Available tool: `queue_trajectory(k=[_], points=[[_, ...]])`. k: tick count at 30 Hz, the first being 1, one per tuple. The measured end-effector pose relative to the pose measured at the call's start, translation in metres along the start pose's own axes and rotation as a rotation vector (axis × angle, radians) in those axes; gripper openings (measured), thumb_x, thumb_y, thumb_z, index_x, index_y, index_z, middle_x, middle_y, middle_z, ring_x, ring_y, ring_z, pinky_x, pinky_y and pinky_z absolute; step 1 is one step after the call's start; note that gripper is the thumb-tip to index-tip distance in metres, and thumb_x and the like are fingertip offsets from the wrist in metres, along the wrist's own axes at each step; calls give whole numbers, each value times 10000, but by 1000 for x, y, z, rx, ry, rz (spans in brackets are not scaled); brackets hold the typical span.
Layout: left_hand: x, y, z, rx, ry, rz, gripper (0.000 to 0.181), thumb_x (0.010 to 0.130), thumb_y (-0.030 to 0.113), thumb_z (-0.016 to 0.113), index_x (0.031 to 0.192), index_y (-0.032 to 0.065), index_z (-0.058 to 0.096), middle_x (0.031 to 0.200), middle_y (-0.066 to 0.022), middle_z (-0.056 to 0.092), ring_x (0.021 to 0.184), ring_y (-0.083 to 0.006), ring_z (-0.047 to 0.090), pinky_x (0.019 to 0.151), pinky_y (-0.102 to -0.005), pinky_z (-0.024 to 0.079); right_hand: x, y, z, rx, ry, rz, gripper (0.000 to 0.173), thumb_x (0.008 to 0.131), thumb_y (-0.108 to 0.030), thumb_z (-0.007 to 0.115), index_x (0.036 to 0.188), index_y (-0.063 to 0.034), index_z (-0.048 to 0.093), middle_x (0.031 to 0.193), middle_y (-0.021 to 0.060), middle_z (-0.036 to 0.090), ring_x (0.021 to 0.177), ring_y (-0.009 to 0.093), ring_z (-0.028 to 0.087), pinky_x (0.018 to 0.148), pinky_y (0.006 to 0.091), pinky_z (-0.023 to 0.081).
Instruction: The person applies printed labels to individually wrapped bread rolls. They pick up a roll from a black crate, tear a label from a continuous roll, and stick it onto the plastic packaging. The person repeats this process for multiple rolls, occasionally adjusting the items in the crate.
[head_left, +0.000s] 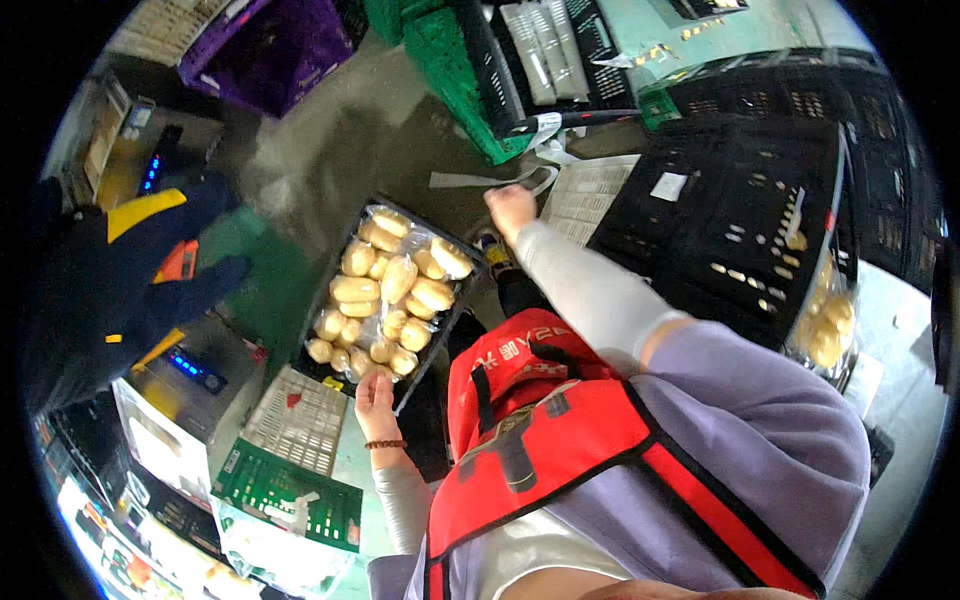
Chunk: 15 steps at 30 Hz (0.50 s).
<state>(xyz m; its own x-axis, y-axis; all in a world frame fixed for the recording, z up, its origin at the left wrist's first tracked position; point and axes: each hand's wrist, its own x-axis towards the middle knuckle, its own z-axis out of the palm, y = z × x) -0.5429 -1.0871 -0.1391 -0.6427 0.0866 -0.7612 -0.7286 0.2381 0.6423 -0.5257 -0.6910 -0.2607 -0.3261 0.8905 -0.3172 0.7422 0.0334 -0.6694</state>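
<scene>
A black plastic crate (444, 330) before me holds several clear plastic bags of potatoes (397, 279). My left hand (375, 401), with a brown bead bracelet at its wrist, is at the crate's near left corner. Its fingertips meet the nearest bag, and whether they grip it is unclear. Beyond the crate's far right corner, my right hand (511, 210) is apart from it with fingers curled. A loose white strip (457, 180) passes right by that hand; I cannot tell whether the hand holds it.
On the right stand black crates (720, 202), with bagged potatoes (829, 330) beside them. A black crate of long wrapped packs (544, 52) and a purple crate (262, 56) lie ahead. To the left are a dark-clothed person (97, 300), scales with lit displays (191, 365) and a green crate (289, 487).
</scene>
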Motion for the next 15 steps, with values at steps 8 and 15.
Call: queue_trajectory(k=[8,15], points=[[12,-118,-19,-24,192,-394,252,851,134,650,1081,44,600,924,-7,633,735,-79,580,559,-192,404,281,212,-46,-111,-68,347,487,776,-365,689,1057,25,610,949,135,611,800,220,559,633,381,436],[22,-142,29,82,152,-608,270,855,160,652,1096,54,593,865,9,630,664,-70,567,533,-190,410,294,105,-38,261,86,527,672,723,-322,763,1258,-6,507,1289,164,511,1161,259,485,915,441,397]])
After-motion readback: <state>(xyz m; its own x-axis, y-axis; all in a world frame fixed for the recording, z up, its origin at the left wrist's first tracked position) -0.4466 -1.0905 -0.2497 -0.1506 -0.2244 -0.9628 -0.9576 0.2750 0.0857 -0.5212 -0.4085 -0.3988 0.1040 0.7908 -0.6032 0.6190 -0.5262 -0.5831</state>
